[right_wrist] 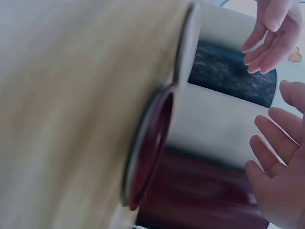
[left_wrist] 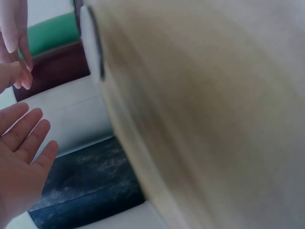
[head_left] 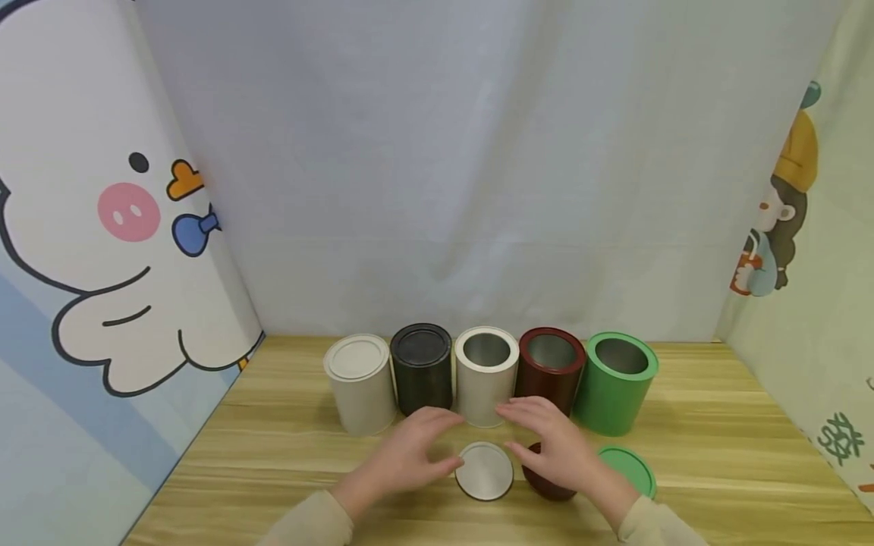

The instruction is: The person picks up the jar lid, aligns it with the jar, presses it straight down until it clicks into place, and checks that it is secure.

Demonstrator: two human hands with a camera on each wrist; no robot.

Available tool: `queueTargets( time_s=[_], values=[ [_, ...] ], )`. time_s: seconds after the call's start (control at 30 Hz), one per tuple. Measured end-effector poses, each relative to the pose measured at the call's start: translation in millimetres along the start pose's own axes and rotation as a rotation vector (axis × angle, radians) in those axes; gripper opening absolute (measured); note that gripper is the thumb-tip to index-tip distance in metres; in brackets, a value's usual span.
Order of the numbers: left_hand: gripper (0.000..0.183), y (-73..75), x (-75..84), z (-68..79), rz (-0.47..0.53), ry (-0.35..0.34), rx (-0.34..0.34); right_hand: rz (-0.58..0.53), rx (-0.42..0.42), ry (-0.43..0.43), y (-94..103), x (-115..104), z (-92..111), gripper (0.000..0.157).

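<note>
Both hands hover with fingers spread and palms facing each other, holding nothing. My left hand (head_left: 408, 453) is to the left of a white lid (head_left: 485, 472), its thumb over or near the lid's edge. My right hand (head_left: 554, 444) hangs above a dark red lid (head_left: 546, 485) and partly covers it. Behind the hands stands an uncovered white can (head_left: 485, 390), nearest to the fingertips. Next to it is an uncovered dark red can (head_left: 549, 371), its lower part hidden by the right hand. In the right wrist view the dark red lid (right_wrist: 152, 148) lies below the hand.
At the row's left end stand a lidded white can (head_left: 362, 387) and a lidded black can (head_left: 422, 371). An uncovered green can (head_left: 617, 390) ends the row on the right, with a green lid (head_left: 631, 470) before it. Curtains surround the wooden table (head_left: 259, 455).
</note>
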State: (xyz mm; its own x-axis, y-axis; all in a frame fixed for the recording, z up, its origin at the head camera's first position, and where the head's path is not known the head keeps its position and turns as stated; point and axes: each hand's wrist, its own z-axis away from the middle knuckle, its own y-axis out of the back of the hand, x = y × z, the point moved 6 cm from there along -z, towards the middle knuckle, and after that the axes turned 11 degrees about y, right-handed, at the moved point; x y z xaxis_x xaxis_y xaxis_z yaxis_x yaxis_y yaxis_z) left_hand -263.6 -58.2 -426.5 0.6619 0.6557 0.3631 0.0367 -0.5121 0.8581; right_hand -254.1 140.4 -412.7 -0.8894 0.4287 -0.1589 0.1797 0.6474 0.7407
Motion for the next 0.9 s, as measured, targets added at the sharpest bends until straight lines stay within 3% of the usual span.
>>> queueTargets(
  time_s=[0.47,0.9],
  values=[
    [0.06,-27.4,-5.1,8.9,-0.057,0.052,-0.094,-0.072,-0.193,-0.008,-24.6,-1.3,10.9,0.048],
    [0.072,-38.1,-9.0,9.5,-0.111,0.066,-0.129,-0.067,-0.278,-0.044,-34.3,8.9,27.7,0.064]
  ],
)
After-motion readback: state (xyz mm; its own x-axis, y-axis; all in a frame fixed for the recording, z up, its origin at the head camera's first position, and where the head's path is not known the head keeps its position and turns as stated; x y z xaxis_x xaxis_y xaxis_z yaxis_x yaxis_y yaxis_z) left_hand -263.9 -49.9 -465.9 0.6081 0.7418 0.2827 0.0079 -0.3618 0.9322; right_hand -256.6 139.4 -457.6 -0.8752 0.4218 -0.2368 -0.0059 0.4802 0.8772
